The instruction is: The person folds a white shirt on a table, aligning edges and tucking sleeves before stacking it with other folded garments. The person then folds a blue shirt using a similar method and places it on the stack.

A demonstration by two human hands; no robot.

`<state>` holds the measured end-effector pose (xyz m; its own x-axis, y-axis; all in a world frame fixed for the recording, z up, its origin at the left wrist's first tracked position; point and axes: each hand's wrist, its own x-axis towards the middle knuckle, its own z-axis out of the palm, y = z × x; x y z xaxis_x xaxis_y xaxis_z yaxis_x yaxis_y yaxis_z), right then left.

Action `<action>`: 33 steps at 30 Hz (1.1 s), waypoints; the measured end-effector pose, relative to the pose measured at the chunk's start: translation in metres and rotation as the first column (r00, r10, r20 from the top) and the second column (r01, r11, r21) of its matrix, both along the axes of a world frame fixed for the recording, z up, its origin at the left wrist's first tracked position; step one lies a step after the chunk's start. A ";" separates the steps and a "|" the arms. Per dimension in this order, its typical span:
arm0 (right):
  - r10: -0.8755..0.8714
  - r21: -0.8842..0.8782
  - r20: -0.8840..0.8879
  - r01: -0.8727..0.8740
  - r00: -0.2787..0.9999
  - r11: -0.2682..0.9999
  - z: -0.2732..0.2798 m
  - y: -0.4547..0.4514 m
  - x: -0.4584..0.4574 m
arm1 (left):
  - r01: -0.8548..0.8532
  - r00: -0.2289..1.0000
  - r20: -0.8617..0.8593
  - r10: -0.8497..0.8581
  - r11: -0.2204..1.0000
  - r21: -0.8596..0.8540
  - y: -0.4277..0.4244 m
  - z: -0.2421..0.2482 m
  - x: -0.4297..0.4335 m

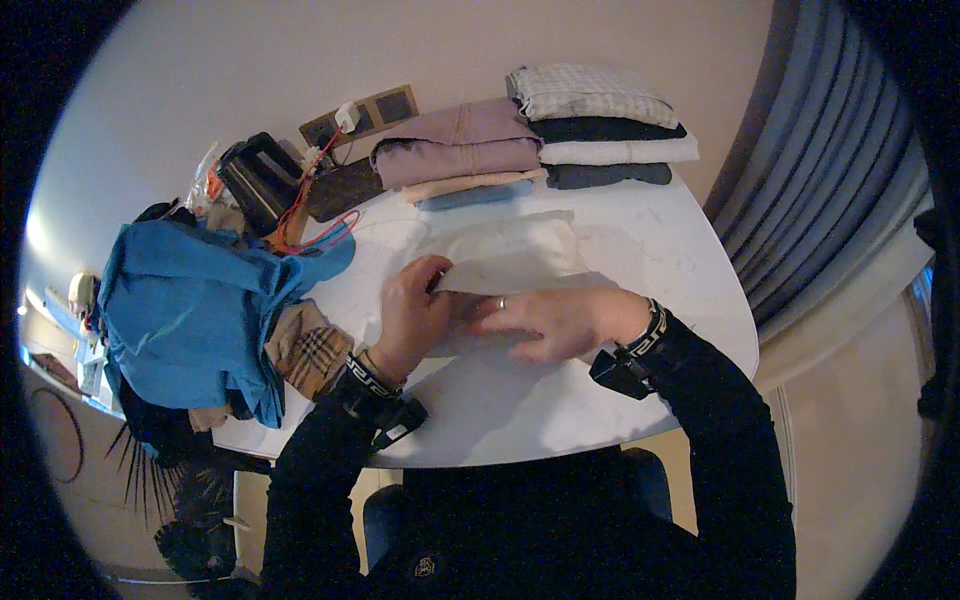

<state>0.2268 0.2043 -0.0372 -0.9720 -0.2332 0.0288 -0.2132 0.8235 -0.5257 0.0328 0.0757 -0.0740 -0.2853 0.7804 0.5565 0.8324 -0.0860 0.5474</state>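
Observation:
A thin white cloth [517,251], perhaps a garment, lies partly folded on the white table in front of me. My left hand [420,311] is curled at its near left corner, thumb and fingers closed on the edge. Along the near edge, my right hand [551,322] lies palm down with bent fingers pointing left. A ring shows on one finger. The right fingertips are blurred, and whether they pinch the fabric cannot be made out. Both wrists wear patterned bands with black devices strapped on.
Left stands a heap of clothes with a blue garment [195,315] and a checked beige cloth [311,349]. Behind it are a black electric kettle [259,180] and a red cable [300,199]. Folded stacks, one topped by a mauve garment [457,146], another by a checked one [592,94], line the back.

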 end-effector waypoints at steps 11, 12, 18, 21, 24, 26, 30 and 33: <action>-0.245 0.110 0.012 0.242 0.969 0.964 -0.061 0.004 -0.062 | 0.173 0.983 -0.091 -0.157 0.962 0.210 -0.002 -0.005 0.014; -0.184 0.128 0.013 0.181 0.983 0.975 -0.063 0.010 -0.069 | 0.213 0.975 -0.112 -0.193 0.953 0.215 -0.003 -0.005 0.014; -0.169 0.282 0.035 0.153 0.985 0.947 -0.059 0.016 -0.082 | 0.203 0.976 -0.119 -0.182 0.959 0.198 -0.010 -0.007 0.013; -0.151 0.438 0.174 0.061 0.973 0.897 -0.051 0.001 -0.078 | 0.191 0.981 -0.029 -0.189 0.954 0.230 -0.009 -0.012 0.014; -0.293 0.400 -0.271 0.384 0.917 0.832 -0.049 -0.003 -0.050 | 0.205 0.974 0.059 -0.217 0.964 0.167 -0.007 -0.020 0.012; -0.425 0.275 -0.319 0.512 0.847 0.814 -0.051 0.014 -0.033 | 0.179 0.982 0.044 -0.185 0.977 0.117 -0.005 -0.025 0.011; -0.463 0.269 -0.322 0.549 0.826 0.792 -0.058 0.061 -0.022 | 0.241 0.971 -0.029 -0.239 0.961 0.133 0.003 -0.031 0.011; -0.426 0.364 -0.410 0.573 0.806 0.734 -0.065 0.061 -0.022 | 0.214 0.977 -0.013 -0.214 0.968 0.132 0.003 -0.031 0.013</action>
<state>0.2045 0.2655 -0.1024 -0.9132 0.2275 0.3382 0.2231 0.9734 -0.0524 0.0455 0.0786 -0.1050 -0.1204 0.7434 0.6580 0.7861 -0.3334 0.5205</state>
